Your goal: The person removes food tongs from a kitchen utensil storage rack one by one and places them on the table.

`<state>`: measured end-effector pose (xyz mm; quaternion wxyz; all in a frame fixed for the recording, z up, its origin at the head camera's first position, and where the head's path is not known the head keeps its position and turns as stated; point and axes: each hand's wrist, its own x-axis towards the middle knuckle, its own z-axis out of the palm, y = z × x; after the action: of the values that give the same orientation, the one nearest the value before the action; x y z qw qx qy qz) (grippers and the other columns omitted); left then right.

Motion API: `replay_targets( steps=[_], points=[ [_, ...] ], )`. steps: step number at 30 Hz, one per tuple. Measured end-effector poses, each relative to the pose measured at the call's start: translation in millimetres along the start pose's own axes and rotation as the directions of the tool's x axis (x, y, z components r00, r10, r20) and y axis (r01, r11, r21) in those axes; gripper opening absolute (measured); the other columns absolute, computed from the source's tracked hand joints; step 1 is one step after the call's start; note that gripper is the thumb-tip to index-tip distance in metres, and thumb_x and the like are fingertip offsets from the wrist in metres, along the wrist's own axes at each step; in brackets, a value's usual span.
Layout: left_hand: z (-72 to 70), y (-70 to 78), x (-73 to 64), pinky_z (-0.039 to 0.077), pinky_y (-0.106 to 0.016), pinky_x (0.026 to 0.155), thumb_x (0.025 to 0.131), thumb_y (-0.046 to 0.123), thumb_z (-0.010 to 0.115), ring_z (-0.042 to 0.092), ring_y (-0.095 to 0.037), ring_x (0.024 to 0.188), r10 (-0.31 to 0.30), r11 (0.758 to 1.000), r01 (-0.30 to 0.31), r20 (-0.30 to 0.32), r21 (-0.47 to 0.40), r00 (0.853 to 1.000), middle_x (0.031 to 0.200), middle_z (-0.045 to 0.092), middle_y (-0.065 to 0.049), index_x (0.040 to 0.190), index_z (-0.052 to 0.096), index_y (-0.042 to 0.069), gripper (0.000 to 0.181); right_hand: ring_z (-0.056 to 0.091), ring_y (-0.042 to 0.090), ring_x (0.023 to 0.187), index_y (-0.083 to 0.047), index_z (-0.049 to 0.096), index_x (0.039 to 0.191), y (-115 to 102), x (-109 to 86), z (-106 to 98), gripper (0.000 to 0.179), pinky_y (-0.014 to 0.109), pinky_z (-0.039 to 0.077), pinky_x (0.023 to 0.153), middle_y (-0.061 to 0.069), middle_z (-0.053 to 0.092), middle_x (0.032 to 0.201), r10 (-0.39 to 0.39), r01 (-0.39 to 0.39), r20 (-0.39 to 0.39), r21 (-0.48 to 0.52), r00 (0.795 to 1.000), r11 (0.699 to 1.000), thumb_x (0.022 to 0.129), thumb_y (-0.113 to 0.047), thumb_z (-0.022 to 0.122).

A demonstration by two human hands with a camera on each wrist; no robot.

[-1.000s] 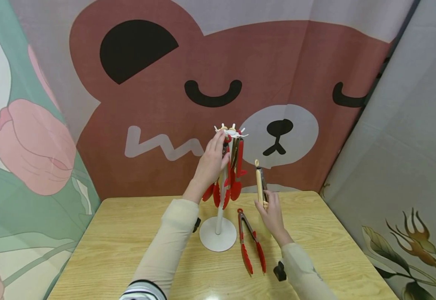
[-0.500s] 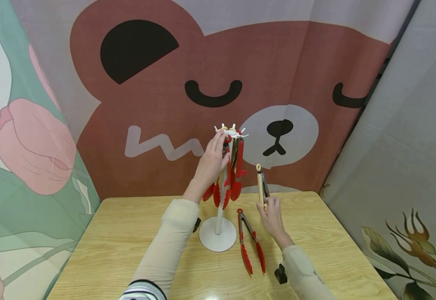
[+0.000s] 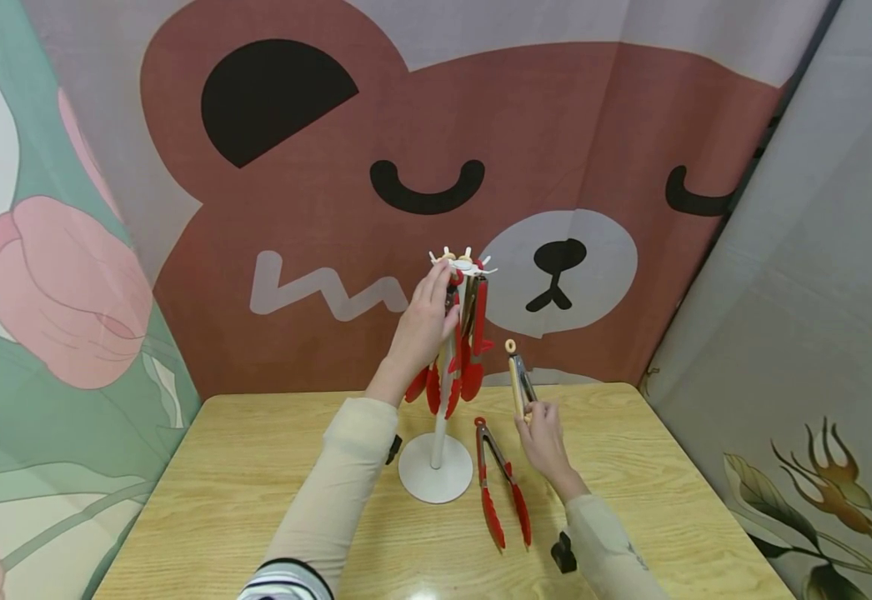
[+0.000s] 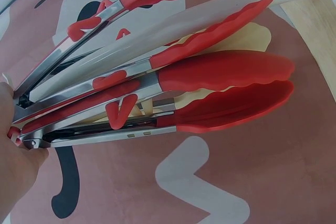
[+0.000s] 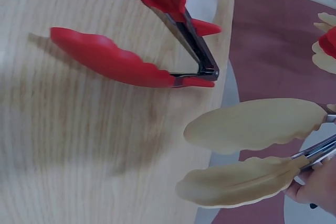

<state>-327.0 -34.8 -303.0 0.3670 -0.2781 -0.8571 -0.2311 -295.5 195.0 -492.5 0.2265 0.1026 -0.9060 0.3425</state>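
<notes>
- White stand (image 3: 437,483) upright on a wooden desk (image 3: 271,483); its broad round base presumably balances the load.
- Hanging tongs (image 4: 226,69), red and cream, crowd the stand, tips down, suspended from the hooks (image 3: 466,265) at the top.
- Left hand (image 3: 423,321) at the stand's top, by the tongs' hinged ends, perhaps steadying it; whether its fingers clamp anything, I cannot tell.
- Right hand (image 3: 544,442) has its fingers wrapped round cream tongs (image 3: 516,379), held above the desk right of the stand, ring upward, apparently leaving that ring free.
- Red tongs (image 3: 490,508) lie spread on the desk between stand and right arm, unheld.
</notes>
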Motion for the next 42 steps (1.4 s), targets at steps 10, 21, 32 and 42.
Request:
replay_targets(
  steps=[10,21,32,42],
  points=[
    [0.2,-0.6,0.5,0.037,-0.029,0.092,0.086,0.015,0.058,0.032,-0.021,0.122,0.0,1.0,0.0,0.003,0.0,1.0,0.142,0.025,-0.011,0.136,0.029,-0.002,0.06,0.051,0.034,0.08,-0.001,0.05,0.103,12.1,-9.1,6.7,0.024,0.045,0.04,0.064,0.028,0.043,0.11,0.017,-0.018,-0.011,-0.048,1.0,0.999,0.087,-0.018,0.058],
    [0.0,-1.6,-0.5,0.036,-0.028,0.093,0.086,0.014,0.058,0.032,-0.022,0.122,0.005,1.0,-0.005,0.0,0.004,1.0,0.142,0.025,-0.011,0.136,0.029,-0.003,0.06,0.049,0.04,0.095,-0.004,0.061,0.104,20.0,-18.0,14.4,0.029,0.05,0.035,0.069,0.026,0.044,0.11,0.06,-0.061,-0.008,-0.122,0.998,0.991,0.082,-0.023,0.065],
    [-0.2,-1.7,0.4,0.037,-0.029,0.093,0.087,0.015,0.057,0.032,-0.022,0.122,0.001,1.0,-0.001,0.007,0.011,1.0,0.142,0.025,-0.011,0.136,0.028,-0.002,0.06,0.049,0.041,0.096,-0.003,0.061,0.104,26.6,-23.1,21.0,0.029,0.049,0.035,0.066,0.029,0.045,0.107,0.094,-0.099,-0.045,-0.129,0.995,0.987,0.082,-0.023,0.063],
    [0.6,-2.1,0.2,0.037,-0.029,0.093,0.086,0.014,0.058,0.033,-0.022,0.122,0.012,1.0,-0.012,-0.007,0.001,1.0,0.142,0.025,-0.011,0.136,0.029,-0.002,0.06,0.049,0.041,0.092,0.0,0.06,0.109,31.7,-27.2,27.6,0.03,0.047,0.034,0.062,0.028,0.043,0.109,0.157,-0.159,-0.026,-0.167,0.987,0.973,0.085,-0.018,0.057]
  ],
)
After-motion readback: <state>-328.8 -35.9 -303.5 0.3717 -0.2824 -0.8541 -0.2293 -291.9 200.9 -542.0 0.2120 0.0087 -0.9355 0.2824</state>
